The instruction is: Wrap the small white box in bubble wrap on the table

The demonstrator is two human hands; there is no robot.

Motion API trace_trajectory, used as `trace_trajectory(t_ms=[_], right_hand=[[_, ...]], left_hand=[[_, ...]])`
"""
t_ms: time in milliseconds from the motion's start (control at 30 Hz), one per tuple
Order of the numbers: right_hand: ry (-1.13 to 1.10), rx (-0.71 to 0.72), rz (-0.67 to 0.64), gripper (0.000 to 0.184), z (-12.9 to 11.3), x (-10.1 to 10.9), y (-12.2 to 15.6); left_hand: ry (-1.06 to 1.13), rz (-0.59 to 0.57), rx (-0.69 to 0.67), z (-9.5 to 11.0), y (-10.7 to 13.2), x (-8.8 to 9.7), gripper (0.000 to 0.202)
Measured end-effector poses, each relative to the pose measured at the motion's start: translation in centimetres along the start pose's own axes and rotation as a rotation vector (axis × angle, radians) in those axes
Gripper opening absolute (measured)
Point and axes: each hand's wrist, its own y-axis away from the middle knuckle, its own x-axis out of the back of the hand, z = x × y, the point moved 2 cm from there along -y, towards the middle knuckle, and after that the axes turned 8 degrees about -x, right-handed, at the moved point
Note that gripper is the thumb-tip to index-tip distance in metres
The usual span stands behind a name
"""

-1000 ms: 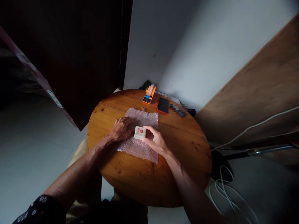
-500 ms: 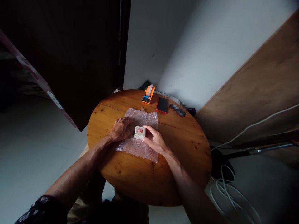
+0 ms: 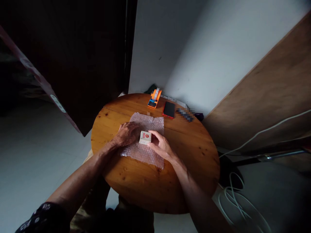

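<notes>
A small whitish box (image 3: 145, 137) with a red label sits on a sheet of bubble wrap (image 3: 150, 156), near its middle. My right hand (image 3: 161, 144) grips the box from the right, thumb at the near edge and fingers at the far edge. My left hand (image 3: 125, 134) lies on the left part of the bubble wrap with fingers stretched out, just left of the box. Under that palm, part of the wrap is hidden.
The round wooden table (image 3: 194, 158) also carries an orange tape dispenser (image 3: 155, 97), a red-edged phone (image 3: 168, 109) and a blurred-out dark item (image 3: 185, 114) toward the back. A white wall (image 3: 175, 48) rises behind. Loose white cable (image 3: 236, 202) coils on the floor at right.
</notes>
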Motion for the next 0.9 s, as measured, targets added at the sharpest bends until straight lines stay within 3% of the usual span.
trace_trajectory(t_ms=[300, 600, 900], right_hand=[[0.017, 0.019, 0.001, 0.058, -0.15, 0.01, -0.03], [0.056, 0.010, 0.056, 0.053, 0.19, 0.02, 0.12], [0.026, 0.002, 0.032, 0.049, 0.02, -0.05, 0.10]], left_hand=[[-0.003, 0.018, -0.013, -0.23, 0.05, -0.17, 0.061], [-0.013, 0.012, -0.011, -0.12, 0.01, -0.18, 0.059], [-0.009, 0.016, -0.006, -0.06, 0.04, -0.22, 0.060]])
